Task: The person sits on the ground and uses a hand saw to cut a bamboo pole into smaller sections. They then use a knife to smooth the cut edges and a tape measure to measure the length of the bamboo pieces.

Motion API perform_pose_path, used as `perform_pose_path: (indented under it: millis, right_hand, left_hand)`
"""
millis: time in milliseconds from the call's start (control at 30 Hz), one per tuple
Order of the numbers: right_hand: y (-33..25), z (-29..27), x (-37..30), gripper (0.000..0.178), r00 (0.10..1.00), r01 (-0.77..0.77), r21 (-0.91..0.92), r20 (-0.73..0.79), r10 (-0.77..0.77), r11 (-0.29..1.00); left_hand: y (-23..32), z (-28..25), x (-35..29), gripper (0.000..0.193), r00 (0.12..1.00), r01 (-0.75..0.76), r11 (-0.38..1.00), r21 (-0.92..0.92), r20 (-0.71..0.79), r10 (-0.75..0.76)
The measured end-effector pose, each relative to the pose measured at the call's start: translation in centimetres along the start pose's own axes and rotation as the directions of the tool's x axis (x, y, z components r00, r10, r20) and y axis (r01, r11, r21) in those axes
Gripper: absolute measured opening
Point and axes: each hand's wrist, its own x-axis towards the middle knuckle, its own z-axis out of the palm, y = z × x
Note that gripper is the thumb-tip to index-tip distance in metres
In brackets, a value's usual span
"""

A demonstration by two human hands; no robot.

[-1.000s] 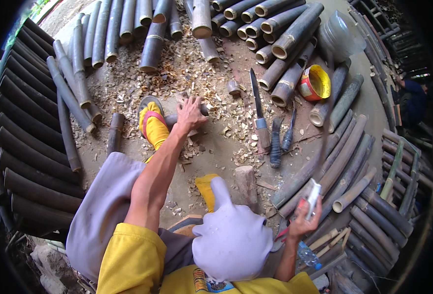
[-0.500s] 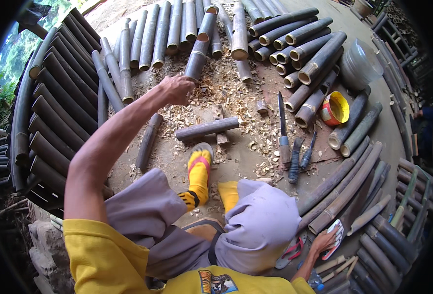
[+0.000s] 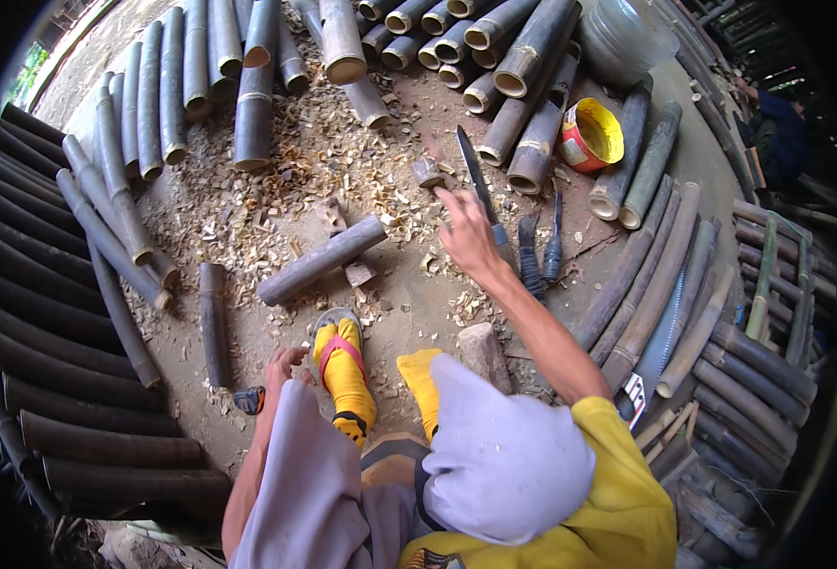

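Observation:
My right hand (image 3: 468, 232) reaches forward, fingers stretched out and empty. Its fingertips come close to a small wooden block (image 3: 426, 172) and lie beside a long-bladed knife (image 3: 476, 171), whose handle (image 3: 506, 245) runs just right of the hand. Touching cannot be told. My left hand (image 3: 287, 365) hangs low beside my left knee, fingers loosely bent and apart, with no object seen in it. Near it are a short bamboo piece (image 3: 213, 327) and a small dark object (image 3: 249, 400). Ahead, a bamboo length (image 3: 322, 259) lies across a wooden block (image 3: 358, 273).
Two dark-handled tools (image 3: 552, 248) (image 3: 529, 261) lie right of the knife. Bamboo tubes surround me, including a pile (image 3: 527, 57) ahead. A yellow-red tin (image 3: 592, 136) stands at right. A saw (image 3: 635, 398) rests among bamboo strips. Wood chips (image 3: 219, 223) cover the ground.
My left hand has let go of a bamboo tube ahead and drawn back beside my knee. My right hand has left the saw's white handle and moved forward beside the knife. The view has turned right.

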Motion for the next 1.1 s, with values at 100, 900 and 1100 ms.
perform_pose_path:
  millis: [100, 900, 1100]
  right_hand:
    - [1.7, 3.8, 6.3, 0.044, 0.995, 0.095, -0.316, 0.005, -0.099, 0.944]
    - [-11.3, -17.1, 2.1, 0.034, 0.839, 0.115, 0.582, 0.377, -0.392, 0.805]
    - [-27.4, -15.5, -3.2, 0.024, 0.307, -0.141, 0.976, 0.201, -0.930, 0.165]
  left_hand:
    - [0.8, 2.4, -0.4, 0.037, 0.996, 0.053, 0.997, -0.055, -0.075, -0.057]
    - [-1.6, 3.5, -2.8, 0.037, 0.976, 0.178, 0.978, -0.106, -0.106, -0.189]
    - [-8.9, 6.9, -5.8, 0.041, 0.895, 0.242, 0.957, -0.157, -0.345, -0.283]
